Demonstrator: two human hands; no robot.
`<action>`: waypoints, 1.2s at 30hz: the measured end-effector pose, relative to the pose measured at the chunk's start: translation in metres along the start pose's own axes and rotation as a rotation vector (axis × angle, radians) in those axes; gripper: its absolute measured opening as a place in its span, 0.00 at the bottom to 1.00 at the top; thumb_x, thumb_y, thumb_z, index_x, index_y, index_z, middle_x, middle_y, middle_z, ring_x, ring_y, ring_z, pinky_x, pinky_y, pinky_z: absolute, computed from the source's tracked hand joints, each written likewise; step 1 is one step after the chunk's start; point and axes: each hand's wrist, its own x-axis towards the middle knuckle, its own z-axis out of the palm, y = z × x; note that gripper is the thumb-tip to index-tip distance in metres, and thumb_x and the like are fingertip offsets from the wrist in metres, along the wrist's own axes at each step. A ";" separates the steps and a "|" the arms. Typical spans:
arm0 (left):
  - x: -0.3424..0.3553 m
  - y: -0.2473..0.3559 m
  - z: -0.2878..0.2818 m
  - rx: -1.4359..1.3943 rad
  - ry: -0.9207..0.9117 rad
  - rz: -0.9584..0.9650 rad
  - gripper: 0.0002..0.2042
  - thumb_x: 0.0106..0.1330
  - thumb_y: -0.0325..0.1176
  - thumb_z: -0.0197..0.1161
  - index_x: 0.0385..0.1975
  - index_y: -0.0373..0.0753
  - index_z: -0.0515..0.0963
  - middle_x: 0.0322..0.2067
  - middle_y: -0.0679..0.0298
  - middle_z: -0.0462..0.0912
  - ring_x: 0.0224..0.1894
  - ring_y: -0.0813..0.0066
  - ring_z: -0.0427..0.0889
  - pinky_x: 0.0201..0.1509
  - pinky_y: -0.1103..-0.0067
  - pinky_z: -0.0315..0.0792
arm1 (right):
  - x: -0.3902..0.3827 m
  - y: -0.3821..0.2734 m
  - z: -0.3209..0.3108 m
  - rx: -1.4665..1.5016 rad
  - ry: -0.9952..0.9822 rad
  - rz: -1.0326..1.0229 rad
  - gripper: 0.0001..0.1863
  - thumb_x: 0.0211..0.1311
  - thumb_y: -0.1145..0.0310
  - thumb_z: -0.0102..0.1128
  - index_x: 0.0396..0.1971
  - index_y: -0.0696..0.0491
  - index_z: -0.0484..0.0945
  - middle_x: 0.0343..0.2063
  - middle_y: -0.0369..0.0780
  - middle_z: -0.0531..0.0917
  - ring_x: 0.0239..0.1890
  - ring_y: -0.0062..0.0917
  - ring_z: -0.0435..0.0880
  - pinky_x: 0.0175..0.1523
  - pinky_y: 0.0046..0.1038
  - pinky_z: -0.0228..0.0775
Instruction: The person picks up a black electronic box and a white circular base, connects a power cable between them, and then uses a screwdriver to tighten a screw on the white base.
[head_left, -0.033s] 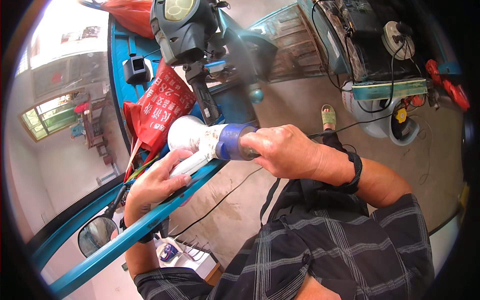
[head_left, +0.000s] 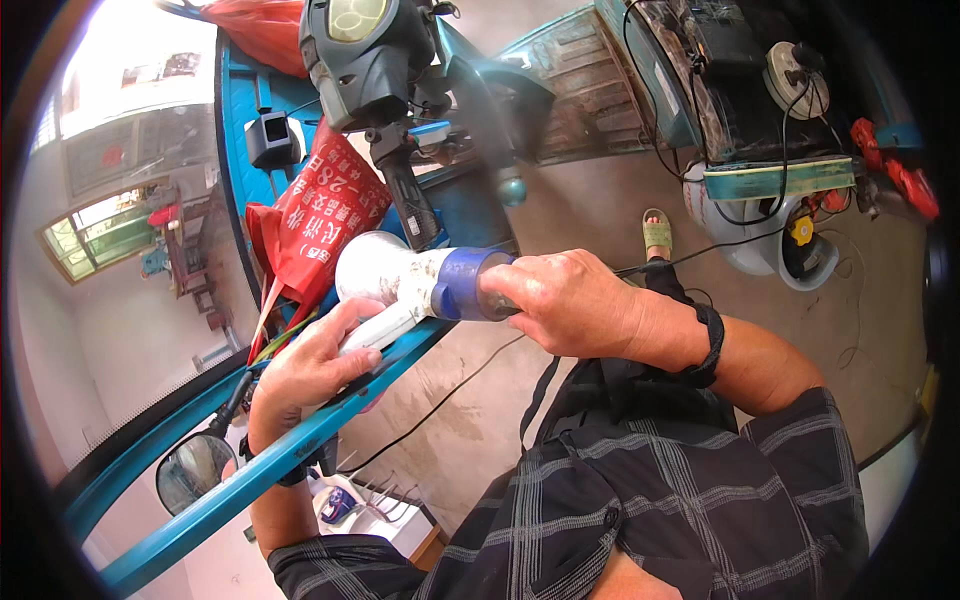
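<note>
A white and blue megaphone [head_left: 408, 277], scuffed and dirty, lies between my two hands above a blue metal bar. Its wide white horn faces left, and its blue rear end faces right. My left hand [head_left: 318, 355] is closed round the white handle, thumb along it. At the rear end, my right hand [head_left: 570, 300] grips the edge with its fingers curled; the palm side is hidden. The blue bar [head_left: 290, 440] runs just under the handle, close to my left forearm.
Beyond the megaphone stand a handlebar [head_left: 408, 195] with a black grip and a dark vehicle console [head_left: 365, 60]. A red bag [head_left: 318, 215] hangs beside it. A rear-view mirror [head_left: 195, 470] is at lower left. Black cables [head_left: 440, 400] cross the floor; a cable reel [head_left: 797, 78] sits at upper right.
</note>
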 end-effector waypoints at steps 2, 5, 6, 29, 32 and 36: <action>-0.003 0.013 0.000 -0.065 -0.002 -0.090 0.22 0.63 0.37 0.63 0.54 0.36 0.66 0.39 0.59 0.76 0.35 0.79 0.76 0.40 0.83 0.70 | 0.000 0.000 0.000 0.009 -0.009 0.011 0.22 0.45 0.74 0.68 0.43 0.53 0.72 0.29 0.45 0.81 0.34 0.40 0.83 0.39 0.36 0.75; 0.000 0.018 0.000 -0.135 0.000 -0.178 0.24 0.62 0.40 0.66 0.53 0.35 0.68 0.44 0.59 0.76 0.45 0.77 0.76 0.51 0.81 0.68 | 0.000 0.002 -0.002 0.005 -0.018 0.019 0.24 0.45 0.74 0.68 0.45 0.53 0.72 0.30 0.45 0.81 0.35 0.41 0.83 0.39 0.36 0.75; 0.000 0.018 0.000 -0.139 0.009 -0.179 0.24 0.62 0.40 0.67 0.53 0.35 0.68 0.44 0.59 0.76 0.44 0.77 0.76 0.51 0.81 0.68 | 0.000 0.001 -0.002 0.012 -0.019 0.021 0.24 0.45 0.74 0.69 0.45 0.53 0.71 0.30 0.45 0.81 0.35 0.41 0.83 0.40 0.36 0.76; 0.034 -0.009 -0.003 0.372 -0.033 -0.142 0.20 0.65 0.24 0.57 0.57 0.35 0.65 0.42 0.62 0.76 0.44 0.78 0.73 0.51 0.81 0.67 | -0.011 0.036 0.036 0.156 0.072 0.147 0.22 0.51 0.76 0.58 0.49 0.57 0.67 0.34 0.49 0.82 0.37 0.46 0.83 0.40 0.43 0.74; 0.039 -0.014 -0.002 0.462 0.021 -0.096 0.22 0.63 0.28 0.60 0.57 0.40 0.65 0.35 0.56 0.78 0.35 0.74 0.75 0.44 0.77 0.70 | -0.012 0.043 0.043 0.192 0.021 0.220 0.32 0.48 0.76 0.63 0.56 0.56 0.66 0.39 0.50 0.82 0.39 0.46 0.81 0.42 0.42 0.74; 0.043 -0.015 0.001 0.395 0.040 -0.145 0.23 0.62 0.27 0.61 0.58 0.39 0.66 0.36 0.58 0.78 0.37 0.75 0.75 0.45 0.79 0.70 | -0.014 0.050 0.052 0.213 0.045 0.229 0.30 0.49 0.76 0.61 0.56 0.56 0.66 0.38 0.50 0.82 0.38 0.46 0.82 0.41 0.42 0.74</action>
